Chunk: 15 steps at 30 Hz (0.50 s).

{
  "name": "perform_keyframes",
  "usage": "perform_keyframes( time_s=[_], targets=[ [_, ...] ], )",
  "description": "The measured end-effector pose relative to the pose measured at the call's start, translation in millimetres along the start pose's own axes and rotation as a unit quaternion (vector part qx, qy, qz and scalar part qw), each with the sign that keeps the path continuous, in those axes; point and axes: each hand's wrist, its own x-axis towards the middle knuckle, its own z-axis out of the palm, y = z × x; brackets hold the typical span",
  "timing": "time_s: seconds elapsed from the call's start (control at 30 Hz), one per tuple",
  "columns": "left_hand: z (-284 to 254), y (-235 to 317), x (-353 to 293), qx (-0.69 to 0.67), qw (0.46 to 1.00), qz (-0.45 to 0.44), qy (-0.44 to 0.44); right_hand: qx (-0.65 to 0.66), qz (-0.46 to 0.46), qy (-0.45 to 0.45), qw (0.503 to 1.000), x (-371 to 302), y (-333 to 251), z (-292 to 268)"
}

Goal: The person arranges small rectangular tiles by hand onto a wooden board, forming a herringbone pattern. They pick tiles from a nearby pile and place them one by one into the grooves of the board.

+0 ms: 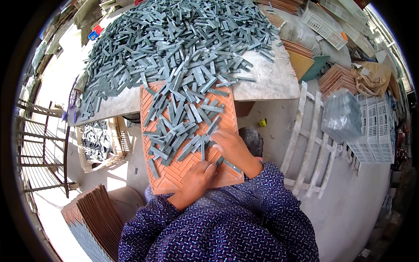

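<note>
Together, left hand and right hand curl over the tray.

And here are both hands, bare and close together, but not touching! The left hand sits nearer the body, back up, fingers curled under, its forearm angled up to the right. The right hand is farther forward, fingers bent and pointing left (their grip is hard to make out), its wrist bare past the sleeve. Both elbows bend, arms angled inward.
</note>
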Motion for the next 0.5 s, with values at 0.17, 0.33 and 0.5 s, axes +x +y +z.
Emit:
perform_keyframes(
  time_s=[0.17,0.33,0.5],
  targets=[
    [-6.2,-1.9,2.9,0.0,0.997,-0.032,0.07,-0.015,-0.026,-0.089,0.996,-11.9,7.9,-13.3],
    [-8.3,-5.9,15.1,0.028,0.99,-0.114,0.076,0.036,0.173,-0.05,0.983,-62.5,-8.2,-30.0],
    [-1.5,-6.0,18.8,0.067,0.994,-0.063,0.054,0.076,0.228,0.032,0.97,-88.2,-20.8,-21.0]
  ],
)
